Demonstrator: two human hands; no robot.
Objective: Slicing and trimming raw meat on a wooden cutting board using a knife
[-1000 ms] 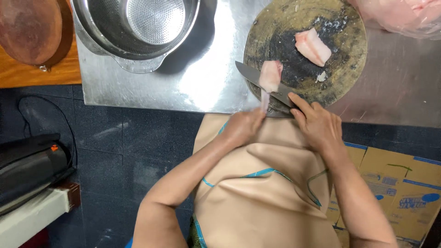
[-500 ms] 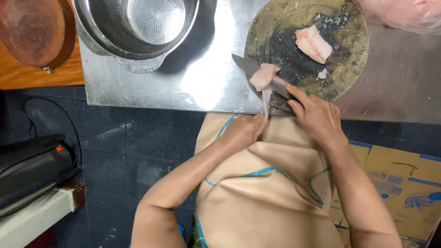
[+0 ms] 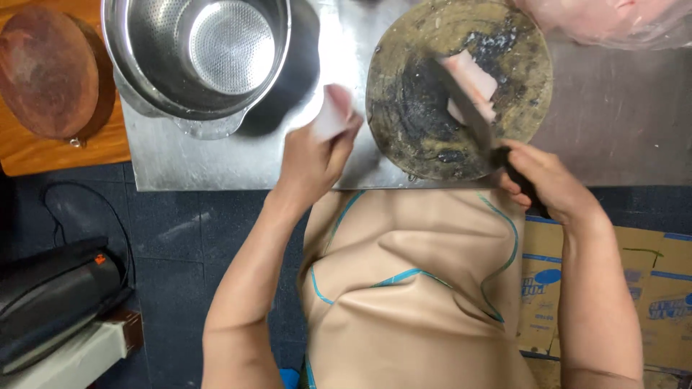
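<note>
The left hand grips a pale pink slice of raw meat above the steel worktop, beside the perforated steel colander. The right hand clasps a dark-handled knife over the round wooden chopping board. Brown cardboard boxes with blue printing lie on the floor at right.

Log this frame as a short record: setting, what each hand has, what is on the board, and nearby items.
Setting: steel table, seen from above; the person wears a tan apron.
Left hand: holds a pale piece of fish above the table, between colander and board.
Right hand: grips a knife, its blade lying over the board.
Board: round, dark and worn; fish pieces on it, partly under the blade.
Colander: metal, looks empty, set in a bowl.
Other: cardboard boxes on the floor at right.
</note>
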